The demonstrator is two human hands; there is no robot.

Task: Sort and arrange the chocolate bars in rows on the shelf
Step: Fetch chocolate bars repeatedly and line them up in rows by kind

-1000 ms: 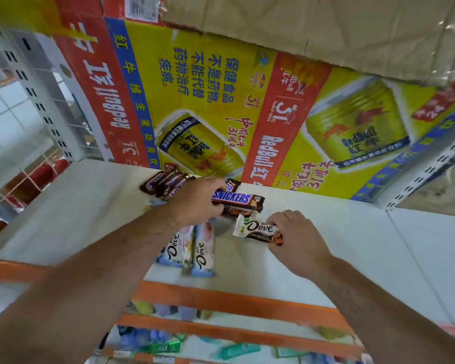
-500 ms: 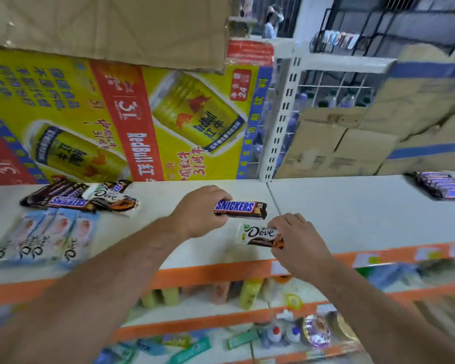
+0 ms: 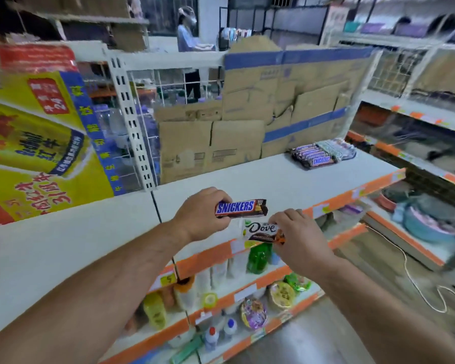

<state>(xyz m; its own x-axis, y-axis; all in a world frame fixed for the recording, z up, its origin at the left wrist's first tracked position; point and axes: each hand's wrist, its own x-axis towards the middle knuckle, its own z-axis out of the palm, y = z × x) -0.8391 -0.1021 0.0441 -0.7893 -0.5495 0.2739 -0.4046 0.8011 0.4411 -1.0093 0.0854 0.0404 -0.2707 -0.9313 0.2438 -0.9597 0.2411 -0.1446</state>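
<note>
Snickers (image 3: 241, 207) in left grip (image 3: 199, 216), Dove (image 3: 260, 230) right grip (image 3: 301, 240)

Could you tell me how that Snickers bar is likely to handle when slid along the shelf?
Probably stiff: the Snickers bar juts sideways from the left hand without drooping. Its glossy wrapper should slide easily on the smooth white shelf. Flat-sided, so it likely won't roll.
</note>
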